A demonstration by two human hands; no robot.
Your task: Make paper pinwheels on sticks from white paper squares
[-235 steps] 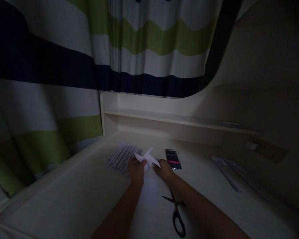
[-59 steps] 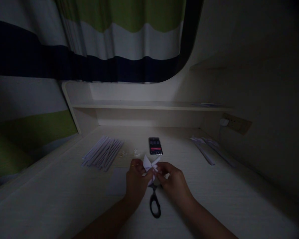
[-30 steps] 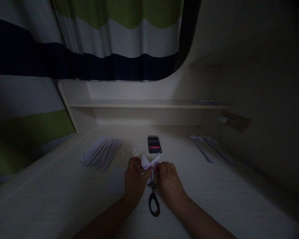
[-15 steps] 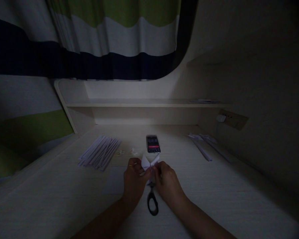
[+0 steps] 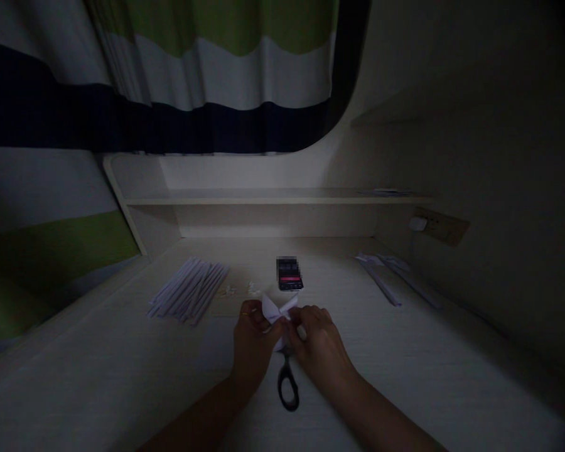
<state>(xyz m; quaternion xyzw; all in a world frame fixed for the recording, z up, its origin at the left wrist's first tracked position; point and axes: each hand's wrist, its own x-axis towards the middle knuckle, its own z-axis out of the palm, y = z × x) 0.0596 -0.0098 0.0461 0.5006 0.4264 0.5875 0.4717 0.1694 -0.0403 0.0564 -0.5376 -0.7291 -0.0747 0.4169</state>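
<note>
A small folded piece of white paper (image 5: 272, 309), with pointed flaps standing up, is held above the desk between both hands. My left hand (image 5: 254, 336) is closed on its left side, thumb pressed near the centre fold. On the right, my right hand (image 5: 319, 339) pinches the same paper with thumb and fingertips, which hide part of it. Just below the hands lies a pair of scissors (image 5: 288, 388), its dark handle loop toward me and its blades mostly covered. Beyond the paper a phone (image 5: 289, 276) rests on the desk with its screen lit.
Rolled paper sticks (image 5: 188, 290) are piled at the left, with small pale bits (image 5: 228, 290) beside them. A flat paper sheet (image 5: 216, 342) lies left of my left hand. More paper strips (image 5: 381, 282) lie at the right, near a wall socket (image 5: 440, 226). A shelf (image 5: 273, 201) spans the back.
The paper has shifted slightly left and its flaps have tilted a little. My right hand's fingers have moved slightly left across it. Both hands keep their hold.
</note>
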